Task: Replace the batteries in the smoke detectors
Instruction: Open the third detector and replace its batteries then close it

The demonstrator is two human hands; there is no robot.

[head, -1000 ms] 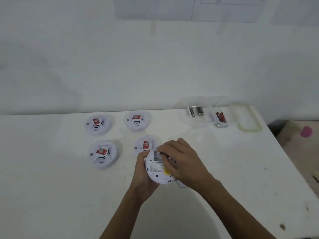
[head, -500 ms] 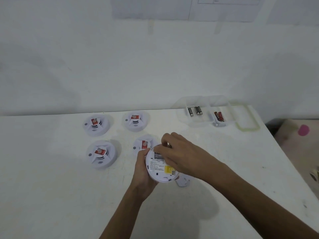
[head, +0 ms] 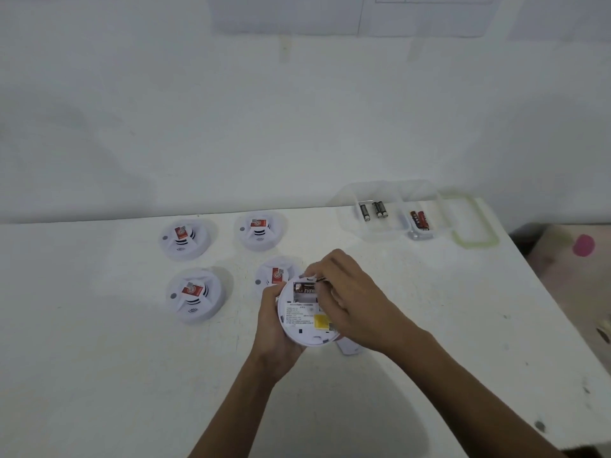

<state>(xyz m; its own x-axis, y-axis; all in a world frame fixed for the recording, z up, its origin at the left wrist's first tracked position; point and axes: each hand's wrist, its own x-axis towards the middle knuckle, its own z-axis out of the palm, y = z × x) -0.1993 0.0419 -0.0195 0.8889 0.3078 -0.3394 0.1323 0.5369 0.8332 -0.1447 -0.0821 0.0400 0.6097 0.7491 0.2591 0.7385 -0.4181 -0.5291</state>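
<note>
Seen from above: a person's left hand (head: 276,325) grips a white smoke detector (head: 302,325) by its edge, fingers curled round the rim. It is held just above a white table (head: 99,375), labelled back facing up. The right hand (head: 360,309) curls over the open battery slot at the detector's top. Its fingertips pinch a dark battery (head: 318,279) (mostly hidden), and a second battery (head: 305,288) lies in the slot. Four more detectors (head: 195,294) sit on the table to the left. Far right, a clear tray (head: 350,223) holds black batteries (head: 373,210) and red batteries (head: 419,220).
</note>
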